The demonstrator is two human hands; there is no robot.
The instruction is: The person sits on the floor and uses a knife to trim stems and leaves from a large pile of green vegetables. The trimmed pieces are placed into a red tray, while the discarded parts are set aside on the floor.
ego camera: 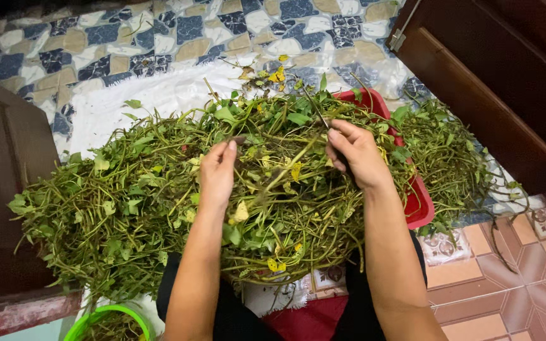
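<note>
The heap of leafy green vines [159,189] covers most of a white sack cloth [153,95] spread on the patterned floor [526,252], and its right side lies over a red basin [421,202] whose near-right corner shows below the stems. The left hand [217,172] rests on the middle of the heap, fingers curled and pinching a thin stem [285,170] that runs up toward the right hand [356,155]; the right hand is closed on the upper end of the same stem, just beside the far rim of the basin. Whether a small blade is held in the right hand cannot be told. To do this step well, isolate one stem before pulling: keep it taut between both hands so it separates from the tangle rather than dragging neighbours along. Grip close to the node being worked, not at the tip, as the stems look thin and likely to snap. Yellowed leaves [276,76], seen at the far edge of the cloth and scattered through the heap, should be stripped off. A green bucket [105,319] stands at the near-left corner of the cloth beside the person's knee, holding more of the same plant. Keep loose ends on the cloth, off the tiles.
</note>
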